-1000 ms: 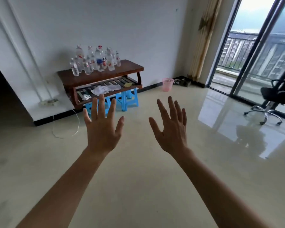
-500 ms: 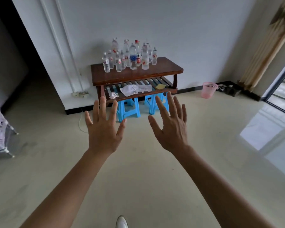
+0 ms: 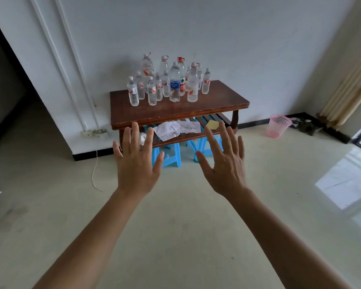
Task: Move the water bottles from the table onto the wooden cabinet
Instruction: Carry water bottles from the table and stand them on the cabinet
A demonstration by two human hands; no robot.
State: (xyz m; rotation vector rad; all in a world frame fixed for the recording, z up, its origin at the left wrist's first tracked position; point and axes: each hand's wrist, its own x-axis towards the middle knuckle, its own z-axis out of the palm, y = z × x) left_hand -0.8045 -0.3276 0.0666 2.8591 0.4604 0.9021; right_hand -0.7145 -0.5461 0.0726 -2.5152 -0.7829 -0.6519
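brown wood desk (image 3: pixel 206 101) stands beyond both hands. the clear water bottles (image 3: pixel 169 84) stand upright in a cluster on its top, above and past the fingertips and well apart from them. the left hand (image 3: pixel 137 165) and right hand (image 3: pixel 225 163) are raised side by side, backs to the camera, fingers straight and spread, holding nothing. papers (image 3: pixel 171 129) lie on the desk's lower shelf (image 3: pixel 175 140) just past the fingertips, with blue stools (image 3: pixel 169 155) under it. a pink basket (image 3: pixel 278 126) stands off to the right of the right hand.

Your head-worn camera looks forward and down across the floor (image 3: pixel 175 236) to the wooden table (image 3: pixel 206 101), well away.
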